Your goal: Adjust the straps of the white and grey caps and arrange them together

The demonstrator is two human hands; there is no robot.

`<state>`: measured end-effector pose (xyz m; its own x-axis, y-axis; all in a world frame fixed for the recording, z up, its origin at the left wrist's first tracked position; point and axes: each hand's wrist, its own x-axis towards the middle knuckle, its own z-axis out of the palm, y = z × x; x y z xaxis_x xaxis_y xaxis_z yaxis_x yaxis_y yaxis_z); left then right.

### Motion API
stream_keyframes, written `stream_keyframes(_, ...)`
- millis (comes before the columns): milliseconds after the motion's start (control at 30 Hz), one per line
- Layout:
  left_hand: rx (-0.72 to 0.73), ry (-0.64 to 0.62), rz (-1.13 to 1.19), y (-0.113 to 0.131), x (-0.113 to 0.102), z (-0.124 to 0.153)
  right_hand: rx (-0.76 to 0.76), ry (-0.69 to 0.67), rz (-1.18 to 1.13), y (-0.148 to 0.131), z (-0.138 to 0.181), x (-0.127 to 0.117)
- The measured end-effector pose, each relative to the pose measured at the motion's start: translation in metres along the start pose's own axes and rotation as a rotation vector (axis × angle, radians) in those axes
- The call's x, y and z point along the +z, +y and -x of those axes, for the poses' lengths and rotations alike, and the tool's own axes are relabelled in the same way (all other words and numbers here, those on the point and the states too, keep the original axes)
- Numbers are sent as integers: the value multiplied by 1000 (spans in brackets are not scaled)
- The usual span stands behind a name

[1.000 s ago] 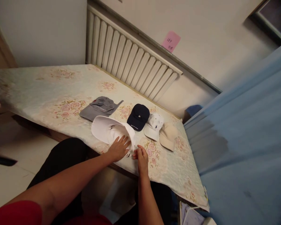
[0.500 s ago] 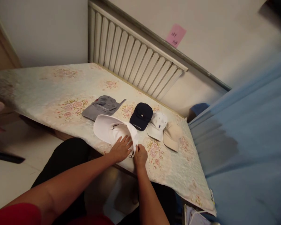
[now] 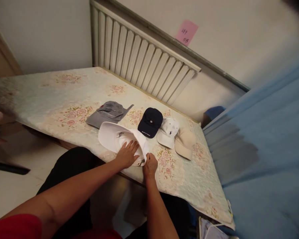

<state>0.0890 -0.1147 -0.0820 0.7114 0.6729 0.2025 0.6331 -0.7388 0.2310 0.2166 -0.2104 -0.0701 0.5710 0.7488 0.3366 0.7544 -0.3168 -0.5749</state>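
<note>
A white baseball cap [image 3: 109, 135] lies close to the front edge of the bed, its brim pointing left and its back edge pulled up into a fold. My left hand [image 3: 127, 155] rests on the crown with its fingers spread and extended. At the cap's right edge, my right hand [image 3: 150, 165] is closed, pinching the rim. Just behind lies a grey cap [image 3: 109, 113] with its strap sticking out to the right. To the right sit a navy cap [image 3: 149, 122], a smaller white cap [image 3: 168, 131] with a dark logo, and a beige cap [image 3: 185, 141].
The bed [image 3: 40, 96] has a flowered cover. A radiator [image 3: 139, 54] stands along its far side, below a pink note [image 3: 186, 32] on the wall. A blue curtain [image 3: 269, 139] hangs at the right. Part of another person shows at the left edge.
The left hand has shifted slightly left and up on the white cap's crown. The right hand keeps its pinch on the rim. The other caps stay put; the view has tilted slightly.
</note>
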Motion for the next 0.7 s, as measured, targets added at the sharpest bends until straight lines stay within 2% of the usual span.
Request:
stream_keyframes(433, 8, -15, -20, -2, -1, 1, 49, -2, -174, 4, 1, -4)
stream_keyframes(700, 0, -11, 4, 0, -2, 1, 75, -6, -244, 1, 32, -22)
